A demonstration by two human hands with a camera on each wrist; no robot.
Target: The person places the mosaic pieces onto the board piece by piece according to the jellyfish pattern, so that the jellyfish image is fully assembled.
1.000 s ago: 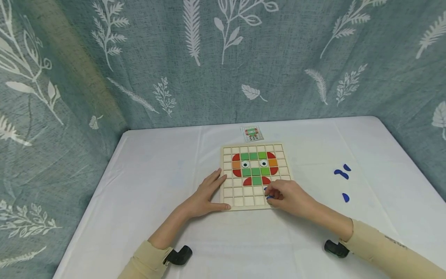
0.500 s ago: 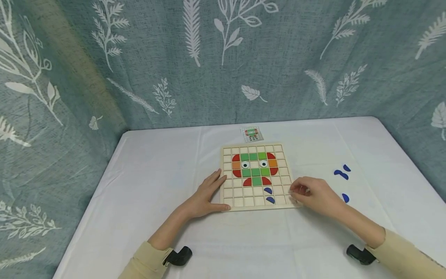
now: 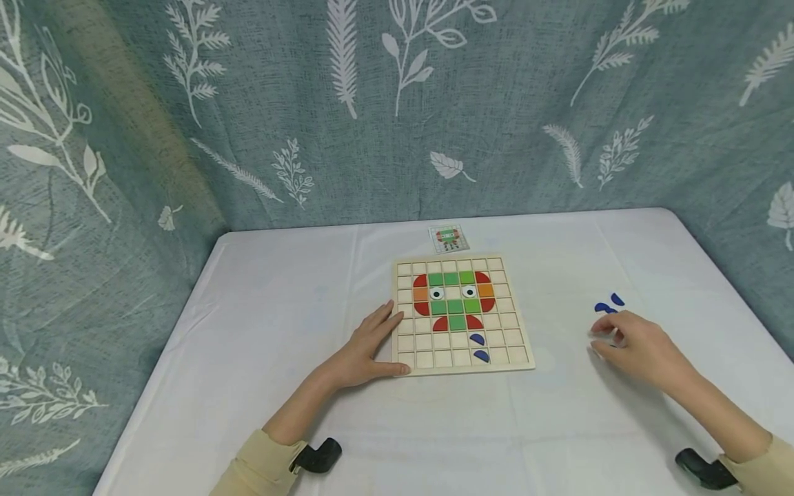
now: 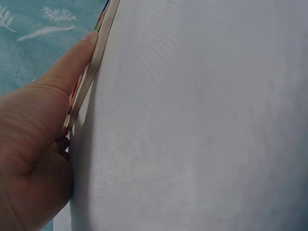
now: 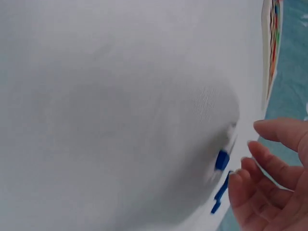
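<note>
A wooden grid board [image 3: 513, 337] lies on the table with red, green and orange pieces and two eye pieces set in its cells. Two blue half-round pieces [image 3: 477, 339] sit in its lower cells. My left hand [image 3: 366, 348] rests at the board's left edge, fingers and thumb spread over the rim. Off to the right, my right hand [image 3: 639, 348] hovers just above a blue piece [image 5: 222, 160], mostly hidden in the head view; thumb and fingers are apart with nothing between them. More loose blue pieces [image 3: 617, 299] lie just beyond the fingers.
A small pattern card [image 3: 449, 239] with a similar coloured figure lies behind the board. White cloth [image 3: 298, 275] covers the table. A teal curtain with white leaf prints [image 3: 397, 158] hangs behind and to the sides.
My right hand has left the board's lower right cells and moved right to the loose blue pieces. Two blue pieces it covered now show on the board. The left hand has stayed put.
</note>
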